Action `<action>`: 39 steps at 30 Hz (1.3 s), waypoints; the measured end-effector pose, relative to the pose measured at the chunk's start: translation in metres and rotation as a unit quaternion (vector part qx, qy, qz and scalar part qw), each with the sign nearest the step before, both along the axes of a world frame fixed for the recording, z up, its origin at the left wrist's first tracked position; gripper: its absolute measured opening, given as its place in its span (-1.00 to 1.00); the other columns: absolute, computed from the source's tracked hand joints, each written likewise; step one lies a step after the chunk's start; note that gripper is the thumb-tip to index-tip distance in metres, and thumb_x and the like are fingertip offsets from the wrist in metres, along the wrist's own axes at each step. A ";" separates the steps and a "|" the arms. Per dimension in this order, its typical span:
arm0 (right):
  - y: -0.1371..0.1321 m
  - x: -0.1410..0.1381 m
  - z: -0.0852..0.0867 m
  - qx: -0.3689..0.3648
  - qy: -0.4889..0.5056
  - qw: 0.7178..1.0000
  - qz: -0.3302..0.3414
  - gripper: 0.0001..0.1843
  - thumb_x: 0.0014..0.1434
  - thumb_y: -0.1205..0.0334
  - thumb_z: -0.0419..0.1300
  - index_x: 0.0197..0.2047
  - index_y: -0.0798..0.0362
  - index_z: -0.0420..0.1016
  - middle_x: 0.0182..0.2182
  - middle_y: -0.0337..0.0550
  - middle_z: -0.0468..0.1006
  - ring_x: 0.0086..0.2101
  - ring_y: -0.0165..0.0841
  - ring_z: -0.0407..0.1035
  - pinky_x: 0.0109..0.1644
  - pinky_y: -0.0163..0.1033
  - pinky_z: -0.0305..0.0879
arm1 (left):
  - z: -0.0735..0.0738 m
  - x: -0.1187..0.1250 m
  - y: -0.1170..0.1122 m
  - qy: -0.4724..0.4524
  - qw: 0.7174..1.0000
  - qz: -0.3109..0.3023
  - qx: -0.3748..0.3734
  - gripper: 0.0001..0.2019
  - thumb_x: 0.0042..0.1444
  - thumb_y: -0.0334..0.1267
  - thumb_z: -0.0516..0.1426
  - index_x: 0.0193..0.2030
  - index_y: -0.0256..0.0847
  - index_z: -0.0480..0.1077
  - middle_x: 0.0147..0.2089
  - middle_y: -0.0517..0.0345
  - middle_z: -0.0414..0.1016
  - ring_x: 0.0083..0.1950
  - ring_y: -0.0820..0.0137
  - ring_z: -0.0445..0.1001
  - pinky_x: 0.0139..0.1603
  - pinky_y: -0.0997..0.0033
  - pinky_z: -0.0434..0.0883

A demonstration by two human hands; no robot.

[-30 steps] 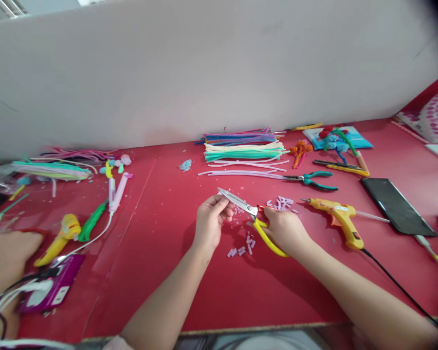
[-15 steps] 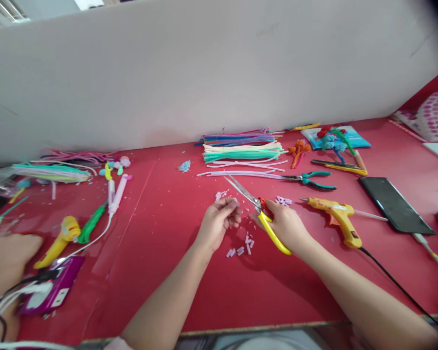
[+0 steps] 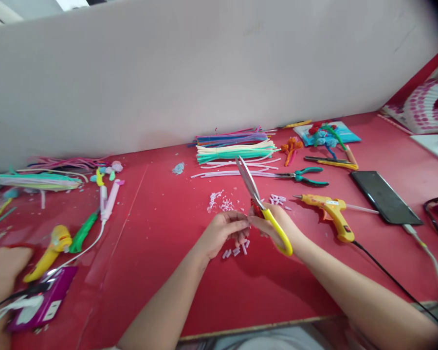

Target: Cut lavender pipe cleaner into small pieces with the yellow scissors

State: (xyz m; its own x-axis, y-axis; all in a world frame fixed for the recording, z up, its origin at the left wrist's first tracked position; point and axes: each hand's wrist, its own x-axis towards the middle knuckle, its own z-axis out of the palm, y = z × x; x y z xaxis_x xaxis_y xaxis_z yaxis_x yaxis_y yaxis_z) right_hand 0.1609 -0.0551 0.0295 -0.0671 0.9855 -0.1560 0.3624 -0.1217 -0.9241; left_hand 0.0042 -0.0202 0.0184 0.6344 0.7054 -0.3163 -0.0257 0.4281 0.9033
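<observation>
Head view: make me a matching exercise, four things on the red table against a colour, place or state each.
Things:
1. scissors
2. pliers
3. glue gun
4. phone

Descriptions:
a. black, lying flat
b. teal handles
c. gripped in the right hand
d. orange-yellow body, black cord

Pairs: 1-c, 2-b, 3-d, 4-a.

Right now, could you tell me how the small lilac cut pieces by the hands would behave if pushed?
The cut pieces near the scissors look tiny, so probably very light and apt to scatter. Being short, some may roll on the smooth red table. Likely hard to pinch singly.
</observation>
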 end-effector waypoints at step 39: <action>-0.001 -0.009 -0.017 0.061 -0.439 0.896 0.000 -0.46 -0.04 -0.29 -0.17 -0.43 0.05 0.23 -0.59 -0.18 0.41 -0.56 -0.37 0.30 -0.54 -0.36 -0.10 | -0.003 -0.007 0.010 0.000 0.938 0.291 0.186 -0.88 0.01 -0.25 0.03 -0.41 -0.25 0.30 -0.57 0.24 0.29 -0.58 0.53 0.28 -0.60 0.56 0.25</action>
State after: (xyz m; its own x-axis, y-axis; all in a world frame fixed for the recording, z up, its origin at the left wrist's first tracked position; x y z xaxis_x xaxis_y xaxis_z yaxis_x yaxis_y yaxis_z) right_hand 0.1521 -0.0557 0.0124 0.0279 0.9988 -0.0394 0.9568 -0.0381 -0.2882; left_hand -0.0028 -0.0103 0.0159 0.1075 0.9940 0.0211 -0.1564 -0.0041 0.9877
